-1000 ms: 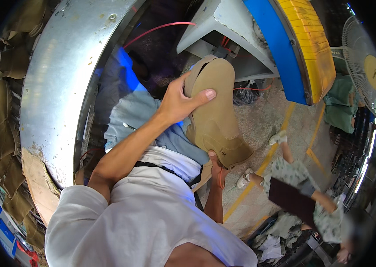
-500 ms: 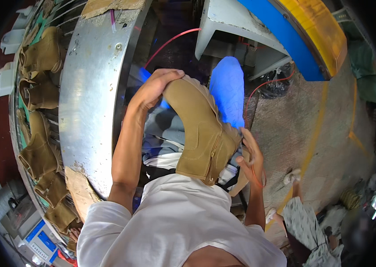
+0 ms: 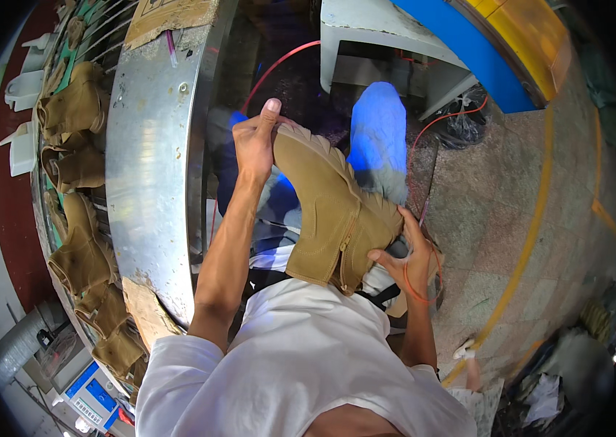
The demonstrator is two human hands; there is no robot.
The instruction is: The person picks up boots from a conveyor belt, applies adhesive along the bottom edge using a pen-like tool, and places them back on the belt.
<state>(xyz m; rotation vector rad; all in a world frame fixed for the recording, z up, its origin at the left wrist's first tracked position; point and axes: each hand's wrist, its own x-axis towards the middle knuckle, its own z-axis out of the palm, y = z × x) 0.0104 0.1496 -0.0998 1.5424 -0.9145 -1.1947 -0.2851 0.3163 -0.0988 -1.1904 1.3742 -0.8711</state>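
Through the head camera I saw one tan boot, which was held in the air in front of the lower part of the white shirt, between my two bare hands. It lay tilted: the toe pointed to the upper left, the ridged sole was turned to the upper right, and the shaft, with its zip, came down near the shirt. My left grip was closed around the toe, with the thumb standing up; its other fingers were partly hidden. My right grip was curved and half closed at the heel, the thumb and a fingertip both on the boot, and an orange band went around that wrist. To the left stood a metal table, with torn cardboard at its near end. Beyond it, more tan boots were in a row. A red tube curved ahead, and a black plastic bag lay below the blue and yellow machine part.
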